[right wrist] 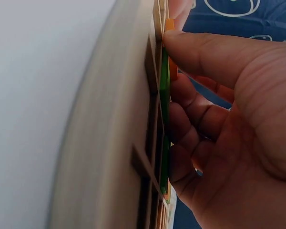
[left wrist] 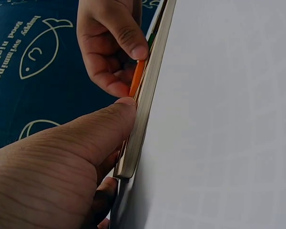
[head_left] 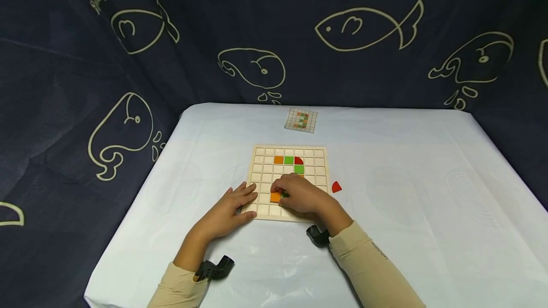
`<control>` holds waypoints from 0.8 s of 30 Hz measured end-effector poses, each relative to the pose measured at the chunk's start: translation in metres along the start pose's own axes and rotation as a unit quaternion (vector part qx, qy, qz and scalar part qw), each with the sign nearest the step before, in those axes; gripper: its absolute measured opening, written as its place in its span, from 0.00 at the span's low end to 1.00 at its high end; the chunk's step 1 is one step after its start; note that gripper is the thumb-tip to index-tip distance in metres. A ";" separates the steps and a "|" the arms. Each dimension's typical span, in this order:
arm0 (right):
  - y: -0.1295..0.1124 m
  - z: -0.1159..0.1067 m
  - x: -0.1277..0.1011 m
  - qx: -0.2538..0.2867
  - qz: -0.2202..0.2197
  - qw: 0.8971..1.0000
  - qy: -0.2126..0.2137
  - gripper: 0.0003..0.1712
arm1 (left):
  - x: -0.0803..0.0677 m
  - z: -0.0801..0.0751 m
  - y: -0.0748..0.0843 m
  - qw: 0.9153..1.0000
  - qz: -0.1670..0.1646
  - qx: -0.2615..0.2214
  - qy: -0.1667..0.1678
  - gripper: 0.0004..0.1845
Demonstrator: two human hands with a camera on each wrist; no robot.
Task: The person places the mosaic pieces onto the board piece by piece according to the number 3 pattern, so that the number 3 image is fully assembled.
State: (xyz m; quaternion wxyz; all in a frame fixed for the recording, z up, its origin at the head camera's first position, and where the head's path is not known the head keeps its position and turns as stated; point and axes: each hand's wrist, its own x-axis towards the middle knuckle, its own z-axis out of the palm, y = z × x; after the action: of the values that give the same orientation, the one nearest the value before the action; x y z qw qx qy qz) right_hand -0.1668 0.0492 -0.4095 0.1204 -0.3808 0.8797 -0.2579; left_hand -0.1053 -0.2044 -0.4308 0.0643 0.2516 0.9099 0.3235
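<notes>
In the head view a wooden grid board (head_left: 263,168) lies on the table. My right hand (head_left: 301,193) is over its front part, pinching an orange square tile (head_left: 275,197) between thumb and fingers. The right wrist view shows that tile tilted at the grid, beside green tiles (right wrist: 165,90) set in the cells. My left hand (head_left: 229,208) rests on the board's left edge with its fingers spread. Farther back in the grid sit another orange tile (head_left: 278,159), a green tile (head_left: 288,160) and a red quarter-circle tile (head_left: 298,160). My right hand hides some cells.
A loose red quarter-circle piece (head_left: 336,187) lies on the white table (head_left: 394,156), just right of the board. Behind the board is a small card (head_left: 301,120) picturing a grid with coloured cells. A dark cloth (head_left: 274,27) with fish drawings hangs behind the table.
</notes>
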 end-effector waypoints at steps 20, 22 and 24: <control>-0.001 -0.005 -0.004 0.032 0.011 0.999 -0.002 0.15 | 0.000 -0.001 0.000 1.000 -0.001 -0.001 -0.002 0.31; -0.002 -0.007 -0.007 0.048 0.015 0.999 0.001 0.16 | 0.000 -0.001 0.000 1.000 -0.001 0.000 -0.002 0.30; 0.000 -0.010 -0.010 0.062 0.017 0.998 0.006 0.17 | 0.000 0.000 0.000 1.000 -0.001 -0.001 -0.001 0.30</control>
State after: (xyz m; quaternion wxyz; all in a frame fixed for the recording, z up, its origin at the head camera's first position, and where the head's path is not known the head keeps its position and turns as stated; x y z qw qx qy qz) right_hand -0.1641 0.0597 -0.4010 0.1428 -0.3561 0.8693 -0.3118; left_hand -0.1056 -0.2042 -0.4305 0.0660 0.2510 0.9099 0.3237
